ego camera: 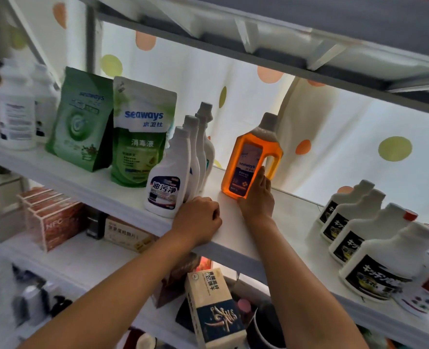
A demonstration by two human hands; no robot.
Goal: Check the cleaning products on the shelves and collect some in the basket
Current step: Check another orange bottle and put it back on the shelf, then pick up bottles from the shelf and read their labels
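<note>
Head view: right hand fingers straight against one orange bottle; left hand fingers curled, holding nothing.

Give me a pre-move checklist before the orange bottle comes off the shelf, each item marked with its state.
1. Right hand touches the orange bottle: ok.
2. Fingers wrapped around the bottle: not ok, they lie against its front.
3. Cap on the bottle: ok.
4. Gap between it and the white spray bottles: ok.
5. Left hand free: ok, curled on the shelf edge.
6. Basket within reach: cannot tell, not in view.
</note>
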